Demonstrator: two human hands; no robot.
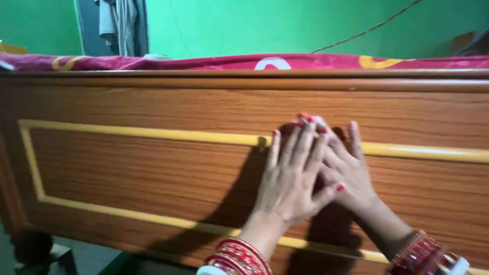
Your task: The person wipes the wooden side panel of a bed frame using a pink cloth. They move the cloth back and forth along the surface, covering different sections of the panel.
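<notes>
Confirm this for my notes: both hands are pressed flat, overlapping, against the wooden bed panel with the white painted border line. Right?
Not quite. In the head view the border line on the wooden bed panel is yellow, not white. The rest holds: the left hand and right hand lie flat on it, overlapping.

We see a wooden bed (153, 168) whose near side panel has a yellow inlaid frame line (127, 133). A maroon bedsheet (214, 62) with yellow and white patterns lies directly on top, spanning left to right.
</notes>
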